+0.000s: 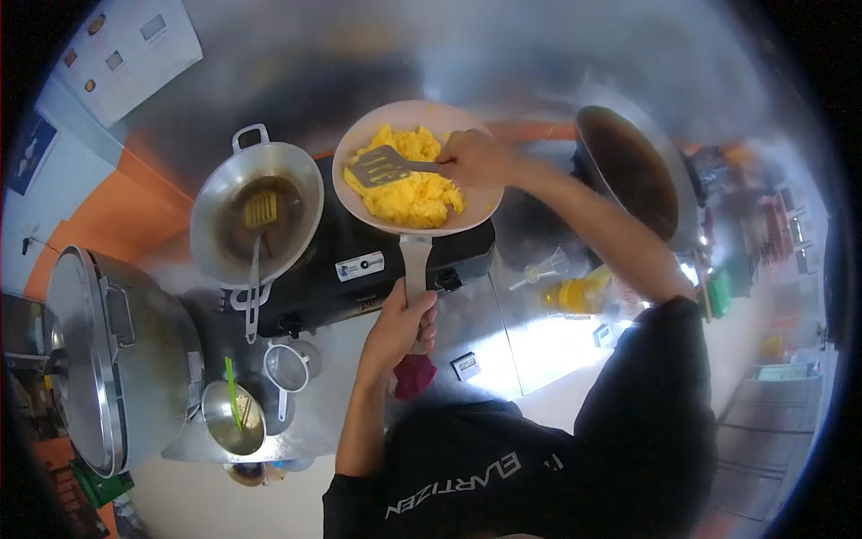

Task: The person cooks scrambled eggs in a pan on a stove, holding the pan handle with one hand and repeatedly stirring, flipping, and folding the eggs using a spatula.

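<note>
My left hand (393, 328) is closed around the handle of a light-coloured frying pan (482, 199), over the right side of a black gas stove (316, 310). Yellow scrambled eggs (415, 199) lie heaped in the pan. My right hand (478, 158) grips a grey slotted spatula (381, 167) near the pan's right rim. Its flat slotted blade rests on or just above the eggs; I cannot tell which. The part of the spatula's handle inside my fingers is hidden.
To the left stands a metal wok (208, 193) with brown liquid and a slotted turner (260, 211). Nearby are a big lidded pot (148, 350), a small strainer (287, 368) and a steel bowl (220, 431). A large dark pan (624, 171) and a yellow bottle (575, 295) are at right.
</note>
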Demonstrator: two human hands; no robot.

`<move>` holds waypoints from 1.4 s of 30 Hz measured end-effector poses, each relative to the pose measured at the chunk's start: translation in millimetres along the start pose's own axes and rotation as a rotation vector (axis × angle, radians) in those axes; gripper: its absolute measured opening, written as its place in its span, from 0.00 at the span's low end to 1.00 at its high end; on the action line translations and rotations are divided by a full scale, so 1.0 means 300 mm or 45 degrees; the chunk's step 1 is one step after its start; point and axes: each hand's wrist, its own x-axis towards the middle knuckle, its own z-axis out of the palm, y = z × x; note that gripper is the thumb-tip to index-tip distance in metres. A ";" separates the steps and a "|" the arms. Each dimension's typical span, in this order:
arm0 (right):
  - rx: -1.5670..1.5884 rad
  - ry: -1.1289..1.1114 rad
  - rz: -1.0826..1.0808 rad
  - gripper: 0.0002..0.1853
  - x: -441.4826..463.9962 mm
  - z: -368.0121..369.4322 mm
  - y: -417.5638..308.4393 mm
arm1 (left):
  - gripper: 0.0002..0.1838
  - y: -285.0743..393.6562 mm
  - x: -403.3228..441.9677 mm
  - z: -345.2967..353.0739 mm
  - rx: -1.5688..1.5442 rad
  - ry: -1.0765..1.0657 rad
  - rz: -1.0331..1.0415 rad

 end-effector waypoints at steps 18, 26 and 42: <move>-0.306 0.250 0.199 0.09 0.107 0.174 0.104 | 0.11 -0.019 0.018 0.059 0.006 0.051 0.038; -0.249 0.075 -0.413 0.17 0.138 0.104 0.204 | 0.13 0.066 -0.041 0.027 0.161 0.090 -0.065; -0.303 0.237 -0.254 0.17 0.264 0.078 0.267 | 0.21 0.129 -0.055 0.023 0.314 0.118 -0.213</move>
